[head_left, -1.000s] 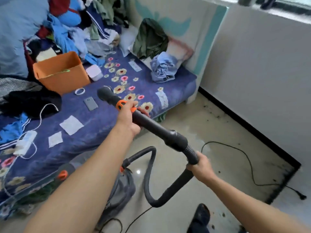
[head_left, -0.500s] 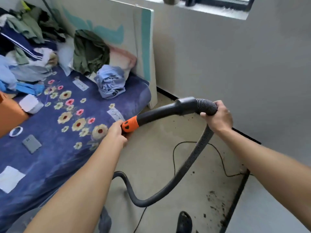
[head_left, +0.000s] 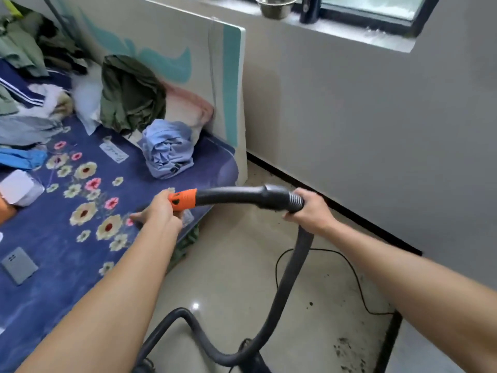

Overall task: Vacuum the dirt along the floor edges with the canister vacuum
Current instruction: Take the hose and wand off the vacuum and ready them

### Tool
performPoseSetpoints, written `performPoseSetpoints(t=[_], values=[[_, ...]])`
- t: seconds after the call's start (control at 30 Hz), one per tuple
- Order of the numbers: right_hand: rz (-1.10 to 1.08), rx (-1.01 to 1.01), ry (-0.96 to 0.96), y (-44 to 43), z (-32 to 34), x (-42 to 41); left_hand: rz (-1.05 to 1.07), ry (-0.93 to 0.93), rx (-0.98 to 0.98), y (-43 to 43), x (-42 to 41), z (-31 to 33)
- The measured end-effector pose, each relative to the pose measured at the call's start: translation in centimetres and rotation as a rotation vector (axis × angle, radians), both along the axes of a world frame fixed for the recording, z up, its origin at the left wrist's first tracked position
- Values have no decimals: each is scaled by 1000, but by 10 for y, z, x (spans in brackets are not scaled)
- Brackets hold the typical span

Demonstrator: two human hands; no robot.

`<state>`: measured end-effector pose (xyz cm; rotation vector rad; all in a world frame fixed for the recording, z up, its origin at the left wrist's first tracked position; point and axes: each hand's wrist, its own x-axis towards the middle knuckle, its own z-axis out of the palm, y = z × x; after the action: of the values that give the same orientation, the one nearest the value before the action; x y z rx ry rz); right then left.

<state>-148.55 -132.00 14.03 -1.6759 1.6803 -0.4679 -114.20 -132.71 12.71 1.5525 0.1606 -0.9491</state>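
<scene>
A black vacuum handle tube (head_left: 231, 195) with an orange collar (head_left: 184, 200) is held level above the floor. My left hand (head_left: 158, 211) grips its orange end. My right hand (head_left: 312, 210) grips the ribbed cuff where the black hose (head_left: 293, 267) joins. The hose drops and loops along the floor toward the bottom edge, where the canister is out of view. Dark dirt (head_left: 347, 351) lies on the floor by the black baseboard (head_left: 336, 205) at lower right.
A bed with a blue floral cover (head_left: 80, 211) and piled clothes fills the left. A thin black power cord (head_left: 355, 278) curls over the beige floor (head_left: 228, 278). A grey wall with a window sill stands on the right.
The handle tube swung from pointing over the bed to level across the floor gap. My right hand rose with the hose cuff. The view turned right toward the wall.
</scene>
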Motion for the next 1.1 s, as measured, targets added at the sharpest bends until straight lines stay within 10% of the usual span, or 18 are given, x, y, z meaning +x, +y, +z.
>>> performPoseSetpoints(t=[0.27, 0.47, 0.7, 0.87, 1.1], values=[[-156, 197, 271, -18, -74, 37, -215, 305, -171, -57, -43, 44], [-290, 174, 107, -100, -65, 46, -228, 392, -349, -99, -75, 53], [-912, 921, -1382, -223, -47, 73, -338, 224, -394, -144, -128, 71], [-744, 819, -1142, -277, -56, 74, -593, 131, -349, -146, -131, 49], [-460, 847, -813, -317, -65, 18, -1142, -427, 363, -116, -86, -6]])
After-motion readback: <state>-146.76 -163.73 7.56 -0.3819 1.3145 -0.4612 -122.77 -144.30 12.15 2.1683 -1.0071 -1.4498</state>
